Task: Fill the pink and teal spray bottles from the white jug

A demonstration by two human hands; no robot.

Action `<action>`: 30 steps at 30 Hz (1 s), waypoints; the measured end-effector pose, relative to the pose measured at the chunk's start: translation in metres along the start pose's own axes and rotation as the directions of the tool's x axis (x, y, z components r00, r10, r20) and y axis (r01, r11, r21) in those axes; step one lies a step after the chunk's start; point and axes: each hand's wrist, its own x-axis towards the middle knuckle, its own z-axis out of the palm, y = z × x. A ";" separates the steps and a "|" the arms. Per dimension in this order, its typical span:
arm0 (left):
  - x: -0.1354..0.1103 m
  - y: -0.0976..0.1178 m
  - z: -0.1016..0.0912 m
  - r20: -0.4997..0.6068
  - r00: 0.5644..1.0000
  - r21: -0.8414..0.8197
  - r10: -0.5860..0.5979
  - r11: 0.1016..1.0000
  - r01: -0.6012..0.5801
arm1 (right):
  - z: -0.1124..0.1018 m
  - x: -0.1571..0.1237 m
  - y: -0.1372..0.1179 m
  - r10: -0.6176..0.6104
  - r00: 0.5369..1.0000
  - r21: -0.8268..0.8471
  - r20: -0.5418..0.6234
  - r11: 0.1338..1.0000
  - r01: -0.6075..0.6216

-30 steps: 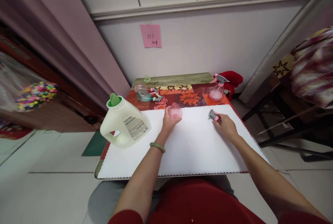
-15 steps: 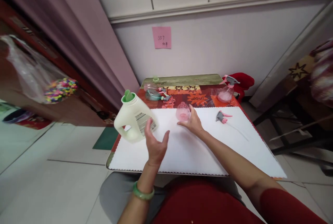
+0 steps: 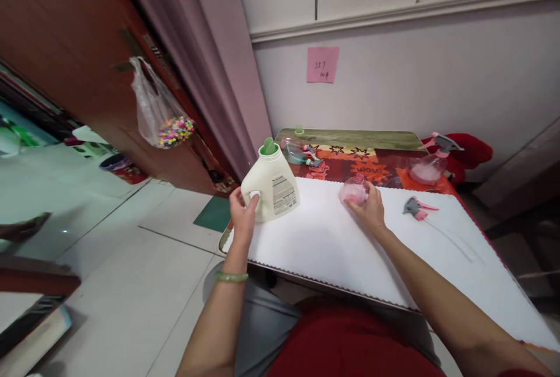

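A cream detergent jug with a green spout and no cap on stands upright on the left of the white table mat. My left hand is closed around the jug's handle, thumb at the handle opening. Clear pink spray bottle body, without its spray head, rests near the mat's far edge. My right hand wraps its right side. Right of that hand lies a grey and pink spray head with a long thin tube.
At the back left, clear spray bottles lie on their sides beside a small green cap. Another pink spray bottle stands at the back right near a red item. A plastic bag of colourful beads hangs from the door.
My left hand has moved from open in front of the jug to its handle and closed on it. My right hand still holds the pink bottle. The view has turned left.
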 end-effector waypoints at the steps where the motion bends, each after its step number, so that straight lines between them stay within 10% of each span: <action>1: 0.004 -0.004 0.004 0.021 0.999 -0.002 -0.029 1.000 0.030 | -0.001 -0.002 -0.001 -0.006 1.000 0.010 0.008 1.000 0.006; 9: 0.004 0.016 0.004 0.018 0.997 0.012 -0.080 0.997 0.080 | -0.033 -0.053 -0.016 -0.234 0.953 0.010 -0.190 0.971 0.241; 13: -0.008 0.045 -0.011 0.024 0.998 0.108 -0.059 0.993 0.056 | -0.032 -0.086 -0.035 -0.358 0.934 0.213 -0.007 0.912 0.352; 17: -0.024 0.070 -0.022 0.067 0.997 0.262 -0.040 0.965 0.021 | -0.012 -0.093 -0.068 -0.242 0.923 0.530 0.299 0.846 0.050; 22: -0.047 0.087 -0.023 0.139 0.990 0.457 0.003 0.887 -0.067 | 0.009 -0.074 -0.104 -0.274 0.759 0.689 0.591 0.661 -0.298; 25: -0.057 0.092 -0.019 0.174 0.981 0.535 0.080 0.829 -0.162 | 0.021 -0.066 -0.112 -0.358 0.692 0.737 0.627 0.559 -0.379; 30: -0.068 0.106 -0.010 0.245 0.962 0.573 0.118 0.783 -0.242 | 0.037 -0.059 -0.113 -0.345 0.737 0.797 0.581 0.423 -0.430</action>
